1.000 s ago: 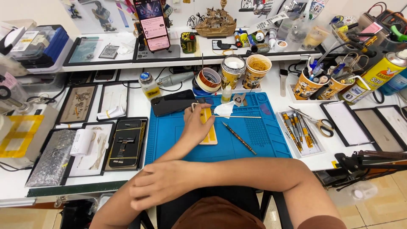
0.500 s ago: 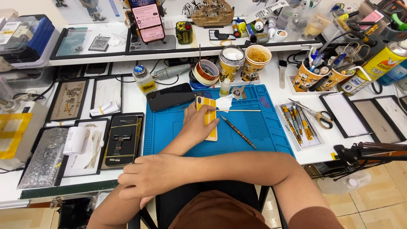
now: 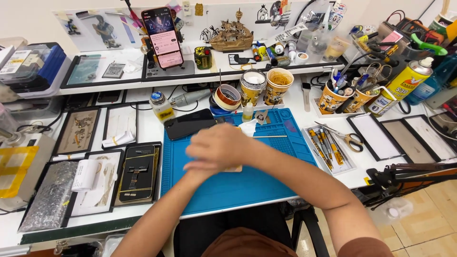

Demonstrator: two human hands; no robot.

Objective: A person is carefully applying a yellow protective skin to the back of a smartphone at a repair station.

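My two hands meet over the middle of the blue work mat point(image 3: 266, 181). My right hand point(image 3: 221, 145) reaches in from the right and lies on top, its fingers curled down. Under it is my left hand point(image 3: 196, 166), of which only the finger edges and wrist show. A corner of the yellow phone point(image 3: 234, 168) peeks out from beneath both hands on the mat. What the right hand's fingers grip is hidden.
A black phone point(image 3: 190, 123), white tissue point(image 3: 247, 127) and thin stick point(image 3: 271, 136) lie on the mat's far side. Behind stand paper cups point(image 3: 278, 85) and tape rolls point(image 3: 227, 97). A tray of screwdrivers and scissors point(image 3: 331, 145) sits right; framed phone parts point(image 3: 138, 171) left.
My right hand rose from near my body and moved forward onto my left hand over the yellow phone. The camera view has tilted down slightly.
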